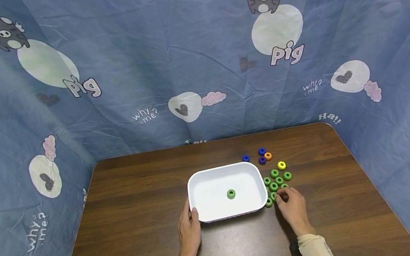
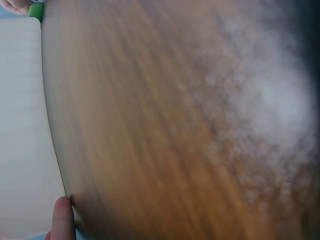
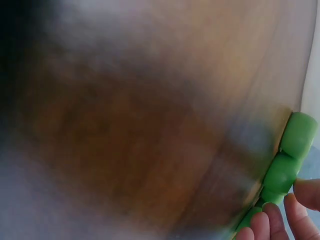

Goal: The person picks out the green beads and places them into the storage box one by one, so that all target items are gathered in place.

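A white rectangular tray (image 1: pixel 211 213) stands in the middle of the table, with one green ring-shaped bead (image 1: pixel 231 194) inside. My left hand (image 1: pixel 190 230) holds its near left corner, thumb (image 2: pixel 62 215) against the near wall and fingers along the left side. Several green beads (image 1: pixel 274 186) lie in a cluster beside the tray's right wall. My right hand (image 1: pixel 294 207) is at the near edge of this cluster, fingers bent. In the right wrist view its thumb touches a green bead (image 3: pixel 283 173); whether the fingers pinch it is hard to tell.
Behind the green beads lie a yellow bead (image 1: pixel 281 165), an orange bead (image 1: pixel 268 156) and several blue beads (image 1: pixel 261 151), one close to the tray's back right corner. The brown wooden table (image 1: pixel 132 205) meets a blue printed curtain (image 1: pixel 192 57) at the back and sides.
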{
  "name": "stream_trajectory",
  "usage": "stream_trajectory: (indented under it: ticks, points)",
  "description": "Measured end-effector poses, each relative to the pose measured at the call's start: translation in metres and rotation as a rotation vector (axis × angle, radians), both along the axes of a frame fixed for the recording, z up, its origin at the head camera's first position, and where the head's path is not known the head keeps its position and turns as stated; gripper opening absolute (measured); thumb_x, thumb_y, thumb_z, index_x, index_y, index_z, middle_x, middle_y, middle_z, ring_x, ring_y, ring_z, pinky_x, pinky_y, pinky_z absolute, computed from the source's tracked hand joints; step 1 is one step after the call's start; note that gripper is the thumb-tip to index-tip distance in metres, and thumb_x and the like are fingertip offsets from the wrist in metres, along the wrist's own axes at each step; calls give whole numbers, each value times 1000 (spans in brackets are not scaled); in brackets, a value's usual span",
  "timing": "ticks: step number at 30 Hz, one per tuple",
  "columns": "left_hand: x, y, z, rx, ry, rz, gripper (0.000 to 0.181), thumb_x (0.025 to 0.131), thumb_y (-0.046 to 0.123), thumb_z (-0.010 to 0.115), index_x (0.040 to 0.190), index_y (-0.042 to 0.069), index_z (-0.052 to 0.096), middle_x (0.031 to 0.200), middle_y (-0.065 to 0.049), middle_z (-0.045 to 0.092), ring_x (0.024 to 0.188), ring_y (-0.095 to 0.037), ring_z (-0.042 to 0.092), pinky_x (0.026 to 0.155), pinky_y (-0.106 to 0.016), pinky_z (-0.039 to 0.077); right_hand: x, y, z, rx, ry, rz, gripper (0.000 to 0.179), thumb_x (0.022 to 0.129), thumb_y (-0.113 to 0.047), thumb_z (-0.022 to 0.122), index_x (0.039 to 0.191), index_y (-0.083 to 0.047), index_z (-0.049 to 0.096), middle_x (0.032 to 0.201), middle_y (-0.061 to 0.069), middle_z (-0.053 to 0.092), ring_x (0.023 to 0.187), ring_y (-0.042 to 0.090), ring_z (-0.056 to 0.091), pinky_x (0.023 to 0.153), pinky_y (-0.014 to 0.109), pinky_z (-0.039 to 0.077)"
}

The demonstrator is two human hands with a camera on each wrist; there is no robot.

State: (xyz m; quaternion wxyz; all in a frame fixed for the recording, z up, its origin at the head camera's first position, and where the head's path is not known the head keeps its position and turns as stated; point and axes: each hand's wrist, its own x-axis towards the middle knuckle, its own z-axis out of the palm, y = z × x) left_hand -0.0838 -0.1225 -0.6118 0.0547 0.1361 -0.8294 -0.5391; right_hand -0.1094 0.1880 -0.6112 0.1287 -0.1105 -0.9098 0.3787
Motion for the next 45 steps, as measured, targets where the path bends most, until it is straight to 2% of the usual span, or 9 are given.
stream_trajectory:
  ticks: [6, 11, 22, 32, 38, 45]
  points:
    - [-1, 0, -1, -15, -8, 7, 50, 106, 21, 46, 154, 8, 40, 156, -17, 45, 145, -37, 43, 116, -53, 40, 2, -4, -2, -12, 1, -1, 10, 86, -8, 74, 94, -2, 74, 91, 14, 73, 82, 27, 67, 74, 35, 52]
    - [-1, 0, -1, -8, -6, 5, 50, 106, 22, 45, 153, 6, 41, 155, -18, 46, 143, -37, 44, 116, -54, 39, 2, -6, -3, -9, 3, 1, 15, 83, -9, 78, 96, -3, 74, 95, 14, 74, 84, 29, 69, 75, 38, 54]
    - [0, 1, -2, -22, -1, 4, 50, 105, 24, 46, 152, 7, 43, 153, -18, 49, 139, -38, 49, 113, -56, 42, 3, -10, -6, 21, 70, 4, 12, 78, 0, 79, 90, -2, 75, 87, 13, 73, 79, 27, 67, 73, 37, 53]
    - [0, 0, -1, -14, -6, -6, 50, 106, 24, 45, 153, 5, 41, 154, -20, 47, 140, -38, 48, 114, -55, 41, 2, -11, -6, -12, 7, 9, 24, 77, 3, 78, 101, 1, 73, 97, 17, 72, 88, 31, 68, 79, 43, 55]
    - [0, 1, -1, 9, -16, -4, 51, 106, 24, 45, 153, 5, 40, 156, -19, 45, 141, -37, 47, 114, -54, 41, 2, -11, -7, -14, 2, 15, 25, 77, 4, 77, 102, 1, 73, 97, 18, 72, 89, 32, 68, 80, 45, 55]
    - [0, 1, -2, -7, -5, 5, 51, 106, 23, 45, 152, 3, 41, 155, -20, 46, 142, -38, 46, 115, -54, 40, 1, -10, -7, -9, -10, 17, 26, 77, 3, 77, 103, 2, 72, 97, 19, 71, 89, 32, 67, 80, 45, 54]
